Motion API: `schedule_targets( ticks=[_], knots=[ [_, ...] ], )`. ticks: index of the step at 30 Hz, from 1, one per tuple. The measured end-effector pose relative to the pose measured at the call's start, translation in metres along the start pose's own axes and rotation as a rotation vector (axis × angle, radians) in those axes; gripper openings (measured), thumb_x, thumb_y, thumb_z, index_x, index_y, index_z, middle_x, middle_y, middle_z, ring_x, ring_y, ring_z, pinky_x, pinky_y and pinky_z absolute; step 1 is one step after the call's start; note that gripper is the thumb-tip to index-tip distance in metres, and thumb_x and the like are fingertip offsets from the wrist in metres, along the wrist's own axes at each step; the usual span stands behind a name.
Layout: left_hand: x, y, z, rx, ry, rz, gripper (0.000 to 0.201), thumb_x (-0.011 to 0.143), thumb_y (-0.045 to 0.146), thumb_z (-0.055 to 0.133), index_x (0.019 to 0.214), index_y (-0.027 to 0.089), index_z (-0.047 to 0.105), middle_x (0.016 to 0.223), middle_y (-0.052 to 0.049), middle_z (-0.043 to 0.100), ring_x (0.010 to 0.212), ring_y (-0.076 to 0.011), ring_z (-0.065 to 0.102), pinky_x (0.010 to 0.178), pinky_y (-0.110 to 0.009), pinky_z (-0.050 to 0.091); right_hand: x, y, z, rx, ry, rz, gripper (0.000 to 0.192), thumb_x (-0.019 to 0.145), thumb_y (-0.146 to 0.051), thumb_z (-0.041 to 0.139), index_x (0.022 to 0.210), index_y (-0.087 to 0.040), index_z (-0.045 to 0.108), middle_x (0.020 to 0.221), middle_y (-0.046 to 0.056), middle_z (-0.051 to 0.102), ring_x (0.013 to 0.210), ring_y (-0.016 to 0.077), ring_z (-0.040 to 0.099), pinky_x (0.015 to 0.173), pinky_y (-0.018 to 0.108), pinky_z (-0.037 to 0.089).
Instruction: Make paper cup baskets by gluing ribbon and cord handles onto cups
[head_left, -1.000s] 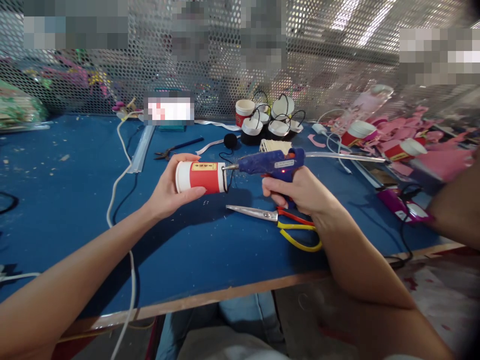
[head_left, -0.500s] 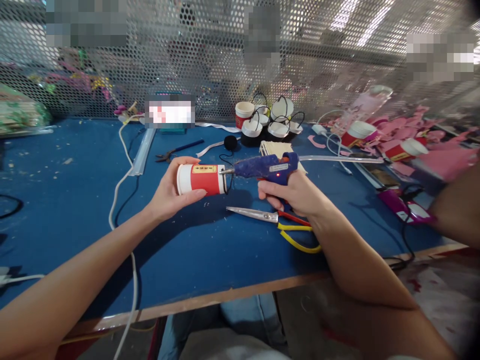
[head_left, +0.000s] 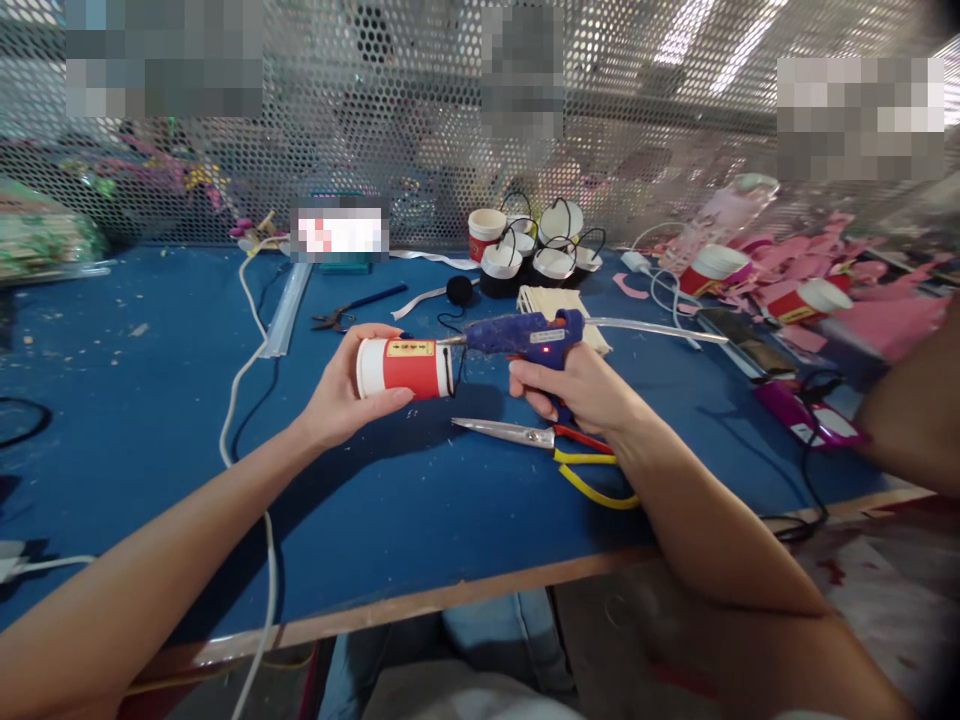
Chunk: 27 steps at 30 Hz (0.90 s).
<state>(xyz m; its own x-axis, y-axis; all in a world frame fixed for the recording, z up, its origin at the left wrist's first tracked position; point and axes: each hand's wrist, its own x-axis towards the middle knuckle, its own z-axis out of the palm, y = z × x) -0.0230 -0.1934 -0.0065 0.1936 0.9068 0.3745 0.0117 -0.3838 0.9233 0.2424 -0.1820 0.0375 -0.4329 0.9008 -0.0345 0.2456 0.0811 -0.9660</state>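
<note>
On its side in my left hand (head_left: 341,390) is a white paper cup (head_left: 370,368) with a red band and a yellow label. My fingers wrap around it from the left. A black cord (head_left: 450,372) runs along its right-hand end. My right hand (head_left: 577,390) grips a blue hot glue gun (head_left: 517,335), a red light lit on its body and a long clear glue stick out of its back. The gun's nozzle is at the cup's upper right edge; whether it touches cannot be made out. Below the gun lie scissors (head_left: 517,432) with red and yellow handles.
Several cups (head_left: 555,262) with black cords stand at the back. Pliers (head_left: 360,305), clear glue sticks (head_left: 287,310) and a black spool (head_left: 459,291) lie behind my hands. A white cable (head_left: 234,400) crosses the table at left. Pink scraps (head_left: 817,250) and a phone (head_left: 746,343) are at right.
The glue gun and my right hand have shifted slightly left. The nozzle now lies farther along the cup's far upper edge, and the cup has turned a little in my left hand.
</note>
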Motion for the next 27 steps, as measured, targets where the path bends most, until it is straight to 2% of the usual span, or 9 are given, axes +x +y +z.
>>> schedule_targets(
  ticks=[6,10,13,27],
  knots=[
    [0.001,-0.005,-0.002,-0.057,0.029,-0.099,0.05,0.062,0.029,0.076,0.106,0.022,0.053,0.097,-0.004,0.06,0.069,-0.0117,0.057,0.053,-0.02,0.049,-0.002,-0.001,0.002,-0.01,0.102,-0.093,0.028,0.081,-0.04,0.059,0.069,-0.014,0.06,0.042,-0.005,0.047,0.037,0.0056,0.042,0.036,0.019,0.034],
    [0.003,-0.005,0.0,-0.062,0.064,-0.145,0.042,0.064,0.032,0.074,0.1,0.02,0.055,0.094,-0.004,0.062,0.068,-0.0115,0.057,0.053,-0.019,0.049,-0.007,-0.005,0.006,-0.063,0.04,-0.122,0.027,0.082,-0.038,0.058,0.072,-0.013,0.062,0.043,-0.005,0.048,0.036,0.0052,0.042,0.038,0.02,0.036],
    [0.003,-0.003,0.001,-0.053,0.088,-0.16,0.044,0.063,0.034,0.075,0.1,0.019,0.055,0.094,-0.004,0.062,0.066,-0.0112,0.057,0.052,-0.02,0.05,-0.008,-0.007,0.007,-0.08,0.0,-0.096,0.026,0.082,-0.038,0.059,0.073,-0.013,0.061,0.044,-0.005,0.049,0.037,0.0056,0.043,0.038,0.02,0.037],
    [0.004,-0.012,-0.002,-0.107,0.146,-0.175,0.042,0.064,0.033,0.076,0.099,0.02,0.058,0.085,-0.003,0.063,0.064,-0.0122,0.058,0.053,-0.022,0.052,-0.007,-0.006,0.006,-0.178,-0.016,-0.028,0.029,0.079,-0.041,0.061,0.073,-0.013,0.062,0.044,-0.004,0.049,0.038,0.0058,0.043,0.037,0.02,0.038]
  ],
)
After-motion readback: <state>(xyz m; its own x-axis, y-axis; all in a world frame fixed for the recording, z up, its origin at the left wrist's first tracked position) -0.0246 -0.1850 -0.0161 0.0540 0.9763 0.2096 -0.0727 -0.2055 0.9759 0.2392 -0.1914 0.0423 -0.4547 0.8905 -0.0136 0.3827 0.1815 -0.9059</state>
